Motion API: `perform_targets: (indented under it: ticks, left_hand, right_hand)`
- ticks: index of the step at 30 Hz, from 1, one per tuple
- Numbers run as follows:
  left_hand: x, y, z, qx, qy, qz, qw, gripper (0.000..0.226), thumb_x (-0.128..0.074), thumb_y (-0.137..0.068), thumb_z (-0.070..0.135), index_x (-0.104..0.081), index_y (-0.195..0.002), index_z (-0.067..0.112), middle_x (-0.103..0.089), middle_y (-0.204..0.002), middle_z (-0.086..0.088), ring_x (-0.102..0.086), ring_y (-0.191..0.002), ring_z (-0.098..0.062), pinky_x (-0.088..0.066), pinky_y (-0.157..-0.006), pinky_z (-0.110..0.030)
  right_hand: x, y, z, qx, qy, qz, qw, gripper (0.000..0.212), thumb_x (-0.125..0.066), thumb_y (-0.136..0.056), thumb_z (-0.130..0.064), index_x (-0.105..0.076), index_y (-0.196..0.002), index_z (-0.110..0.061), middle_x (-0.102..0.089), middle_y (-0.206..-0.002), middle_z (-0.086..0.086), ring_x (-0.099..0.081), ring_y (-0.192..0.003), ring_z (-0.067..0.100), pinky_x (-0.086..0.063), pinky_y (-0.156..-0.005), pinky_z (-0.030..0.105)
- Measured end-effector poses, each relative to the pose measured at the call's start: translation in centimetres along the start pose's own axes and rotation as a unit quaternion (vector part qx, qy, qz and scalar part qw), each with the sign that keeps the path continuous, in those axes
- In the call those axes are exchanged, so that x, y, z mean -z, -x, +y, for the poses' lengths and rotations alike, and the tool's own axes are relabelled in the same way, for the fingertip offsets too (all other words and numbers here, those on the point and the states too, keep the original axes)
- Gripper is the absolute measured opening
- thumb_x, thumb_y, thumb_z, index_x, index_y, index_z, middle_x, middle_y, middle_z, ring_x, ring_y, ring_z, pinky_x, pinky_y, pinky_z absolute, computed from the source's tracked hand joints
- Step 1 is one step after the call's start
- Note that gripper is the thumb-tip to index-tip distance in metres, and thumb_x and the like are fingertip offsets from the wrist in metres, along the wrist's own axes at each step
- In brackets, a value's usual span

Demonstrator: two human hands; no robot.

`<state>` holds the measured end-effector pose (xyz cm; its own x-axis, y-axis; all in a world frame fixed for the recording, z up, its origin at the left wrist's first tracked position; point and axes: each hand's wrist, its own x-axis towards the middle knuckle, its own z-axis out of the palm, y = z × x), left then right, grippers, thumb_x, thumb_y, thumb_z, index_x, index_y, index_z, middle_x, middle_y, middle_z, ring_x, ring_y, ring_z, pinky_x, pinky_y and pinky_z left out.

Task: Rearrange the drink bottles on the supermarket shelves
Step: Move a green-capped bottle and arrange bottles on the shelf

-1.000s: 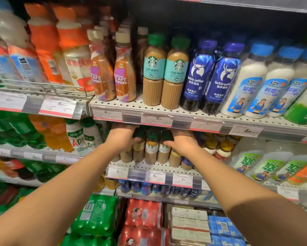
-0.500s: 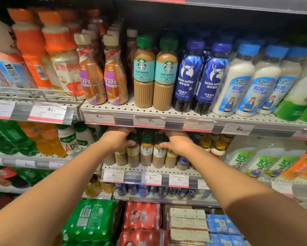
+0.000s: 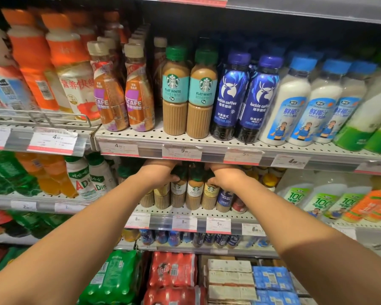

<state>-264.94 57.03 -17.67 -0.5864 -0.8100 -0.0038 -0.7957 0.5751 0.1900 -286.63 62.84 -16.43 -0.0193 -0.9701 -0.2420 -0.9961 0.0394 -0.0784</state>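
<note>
Both my arms reach into the second shelf, just under the upper shelf's price rail. My left hand curls over the green caps of the small Starbucks coffee bottles on the left of the row. My right hand wraps the top of a Starbucks bottle on the right of the same row. One bottle stands between the two hands. The fingertips and caps are partly hidden in shadow under the rail.
The upper shelf holds Nescafe bottles, Flat White bottles, blue Luckin coffee bottles and white coconut milk bottles. AD milk bottles stand left of my hands. Coconut drinks stand right. Shrink-wrapped packs lie below.
The view has shifted slightly, so the shelves sit lower in frame. Both hands stay on the Starbucks bottle tops, closing a little nearer to each other.
</note>
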Motion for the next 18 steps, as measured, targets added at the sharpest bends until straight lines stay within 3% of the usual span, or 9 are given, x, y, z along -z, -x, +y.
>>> perform_targets:
  ticks: [6, 12, 18]
  left_hand:
    - [-0.1, 0.0, -0.7, -0.008, 0.002, -0.023, 1.000, 0.059, -0.072, -0.092, 0.039, -0.049, -0.145, 0.027, -0.057, -0.142, 0.003, -0.056, -0.126, -0.023, -0.052, -0.100, -0.039]
    - [-0.3, 0.0, -0.6, -0.007, 0.004, -0.022, 1.000, 0.053, -0.071, -0.092, 0.040, -0.053, -0.141, 0.028, -0.061, -0.136, 0.003, -0.060, -0.118, -0.022, -0.054, -0.094, -0.037]
    - [-0.6, 0.3, -0.8, -0.014, -0.016, -0.004, 1.000, 0.057, -0.070, -0.092, 0.041, -0.051, -0.144, 0.029, -0.060, -0.136, 0.004, -0.059, -0.119, -0.021, -0.049, -0.087, -0.031]
  right_hand:
    - [0.1, 0.2, 0.6, 0.018, -0.002, -0.012, 1.000, 0.040, -0.069, -0.095, -0.029, -0.059, -0.133, -0.020, -0.058, -0.136, 0.009, -0.056, -0.122, 0.032, -0.053, -0.101, 0.045]
    - [0.2, 0.1, 0.2, 0.020, -0.008, -0.009, 1.000, 0.055, -0.075, -0.091, -0.026, -0.052, -0.142, -0.024, -0.056, -0.141, 0.005, -0.055, -0.124, 0.031, -0.051, -0.104, 0.044]
    - [-0.7, -0.2, -0.8, 0.002, -0.080, -0.007, 0.997, 0.061, -0.072, -0.088, -0.050, -0.053, -0.140, -0.024, -0.062, -0.133, 0.002, -0.060, -0.120, 0.026, -0.053, -0.101, 0.044]
